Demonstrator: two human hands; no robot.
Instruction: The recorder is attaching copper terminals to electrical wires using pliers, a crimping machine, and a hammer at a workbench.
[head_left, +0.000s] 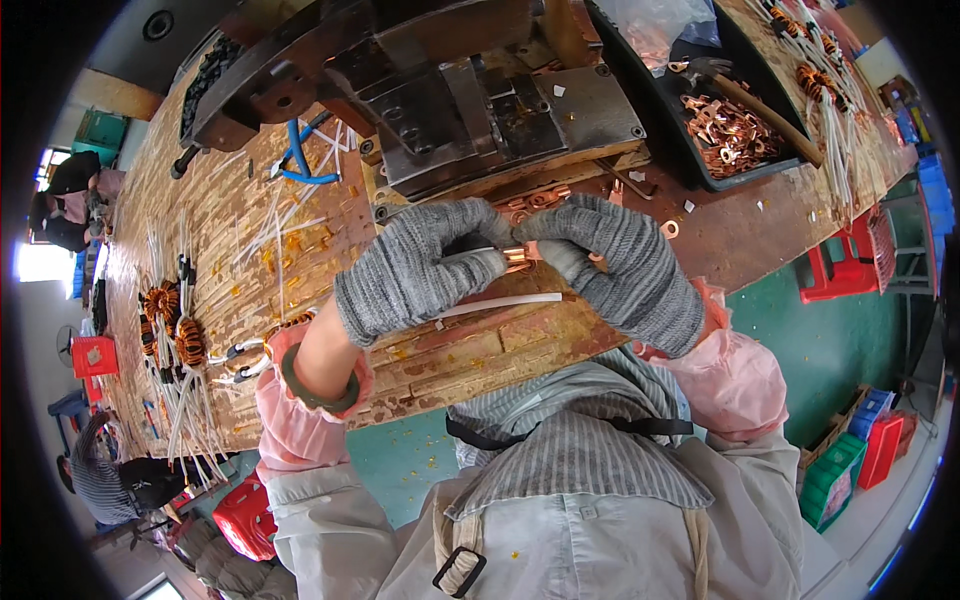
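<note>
A small copper terminal lug [516, 257], shiny orange-brown, sits pinched between the gloved fingers [497, 262] of both hands, just above the tabletop [300, 230]. A white sleeved wire [500, 303] runs roughly level below it, from under the left palm toward the right hand.

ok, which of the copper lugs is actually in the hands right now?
The copper lug pinched between the gloved left hand and right hand, on the end of a white sleeved wire. The other lugs lie loose in the black tray.
</note>
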